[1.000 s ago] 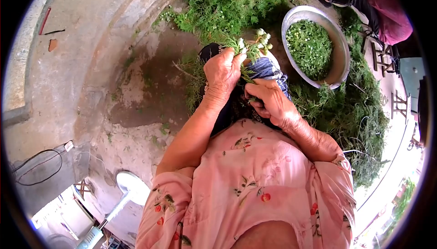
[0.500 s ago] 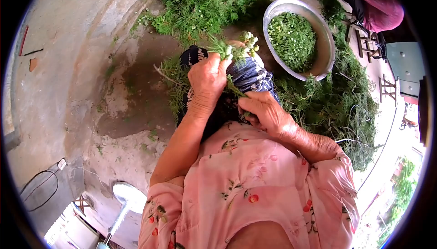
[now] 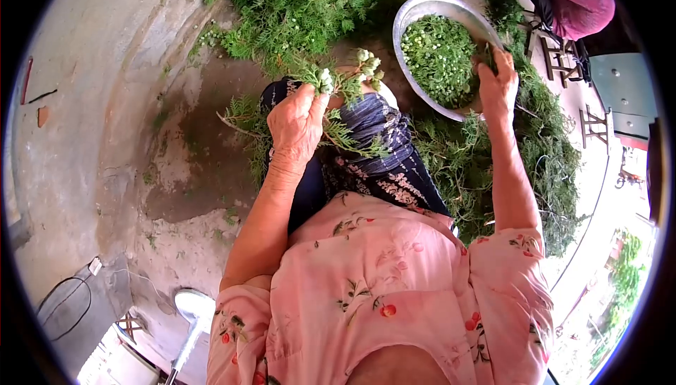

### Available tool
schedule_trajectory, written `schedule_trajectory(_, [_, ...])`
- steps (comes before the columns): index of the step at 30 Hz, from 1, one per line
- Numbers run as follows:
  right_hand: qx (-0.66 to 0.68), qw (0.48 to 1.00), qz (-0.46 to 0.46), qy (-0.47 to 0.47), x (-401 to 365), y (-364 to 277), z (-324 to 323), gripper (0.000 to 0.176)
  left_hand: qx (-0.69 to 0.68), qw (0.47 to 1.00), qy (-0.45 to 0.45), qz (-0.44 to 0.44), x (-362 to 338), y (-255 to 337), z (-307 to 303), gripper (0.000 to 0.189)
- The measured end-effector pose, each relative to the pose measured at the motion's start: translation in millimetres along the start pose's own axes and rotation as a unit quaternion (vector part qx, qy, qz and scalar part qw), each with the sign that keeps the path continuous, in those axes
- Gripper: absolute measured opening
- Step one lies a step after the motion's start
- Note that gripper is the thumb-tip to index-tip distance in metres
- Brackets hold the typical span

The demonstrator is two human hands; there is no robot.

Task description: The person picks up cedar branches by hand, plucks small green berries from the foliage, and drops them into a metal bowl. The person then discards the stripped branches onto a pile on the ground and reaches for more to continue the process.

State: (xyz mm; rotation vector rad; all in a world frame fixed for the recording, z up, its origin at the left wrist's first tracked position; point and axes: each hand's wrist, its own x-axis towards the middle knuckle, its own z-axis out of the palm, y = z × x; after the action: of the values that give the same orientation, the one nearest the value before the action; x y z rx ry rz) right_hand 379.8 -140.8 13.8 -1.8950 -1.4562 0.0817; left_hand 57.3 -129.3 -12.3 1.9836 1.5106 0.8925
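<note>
My left hand (image 3: 294, 124) is closed on a leafy green sprig (image 3: 345, 136) above my lap. Pale green cones (image 3: 368, 65) cluster at its upper end, and flat feathery leaves hang to the right of the fist. My right hand (image 3: 498, 84) is at the right side of a metal basin (image 3: 417, 93), its thumb and fingers apart over the inner wall. Small green clippings with pale round cones (image 3: 440, 61) fill the basin's bottom. Whether a small bit of green still touches the right fingertips is hard to make out.
A large heap of green branches (image 3: 303, 15) lies ahead on the floor. More cut branches (image 3: 465, 174) spread right of my knees. Another person's leg (image 3: 574, 1) is at the upper right, near small wooden stools (image 3: 595, 126). A fan (image 3: 193, 307) stands at lower left.
My right hand has left the sprig and moved from my lap out to the basin's right side. My left hand still holds the sprig, which now hangs open to the right.
</note>
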Motion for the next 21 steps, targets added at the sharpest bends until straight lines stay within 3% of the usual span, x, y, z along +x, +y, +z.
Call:
schedule_trajectory(2, [-0.165, 0.971, -0.127, 0.114, 18, 64, 29, 0.031, 0.004, 1.000, 0.000, 0.001, -2, -5, 0, 0.023])
schedule_trajectory(3, [-0.164, 0.971, -0.127, 0.116, 23, 87, 34, 0.031, 0.006, 1.000, 0.000, 0.000, -1, -5, 1, 0.022])
schedule_trajectory(5, [-0.213, 0.976, 0.032, 0.042, 28, 110, 33, 0.030, -0.003, 1.000, -0.005, -0.001, 0, -1, 0, 0.021])
schedule_trajectory(8, [-0.118, 0.990, 0.053, 0.051, 32, 111, 28, 0.028, -0.019, 1.000, 0.005, -0.006, 1, -3, 2, 0.021])
schedule_trajectory(9, [-0.098, 0.990, 0.028, 0.100, 31, 89, 31, 0.026, -0.018, 1.000, 0.005, -0.006, 2, -3, 3, 0.021])
schedule_trajectory(10, [-0.051, 0.994, 0.053, 0.080, 28, 65, 30, 0.024, -0.007, 1.000, 0.006, -0.001, 2, -4, 4, 0.021])
schedule_trajectory(13, [-0.021, 0.997, -0.012, 0.068, 17, 10, 46, 0.019, 0.004, 1.000, 0.007, 0.009, 3, -7, 4, 0.021])
schedule_trajectory(14, [0.093, 0.995, 0.004, 0.019, 9, -10, 52, 0.016, 0.001, 1.000, 0.003, 0.014, 3, -8, 3, 0.022])
schedule_trajectory(15, [0.282, 0.956, 0.073, -0.042, -1, -42, 57, 0.016, 0.003, 1.000, 0.001, 0.012, 3, -8, 3, 0.021])
schedule_trajectory(17, [0.252, 0.960, -0.064, -0.108, -23, -97, 58, 0.024, -0.008, 1.000, 0.010, 0.016, 3, -8, 4, 0.020])
schedule_trajectory(18, [0.298, 0.935, -0.082, -0.172, -32, -124, 55, 0.033, -0.021, 0.999, 0.019, 0.021, 2, -8, 3, 0.019])
schedule_trajectory(19, [0.253, 0.933, -0.074, -0.246, -38, -136, 58, 0.044, -0.022, 1.000, 0.012, 0.015, 2, -9, 2, 0.015])
schedule_trajectory(21, [0.252, 0.926, -0.125, -0.253, -46, -152, 70, 0.053, -0.048, 0.997, 0.039, 0.034, 2, -10, 3, 0.014])
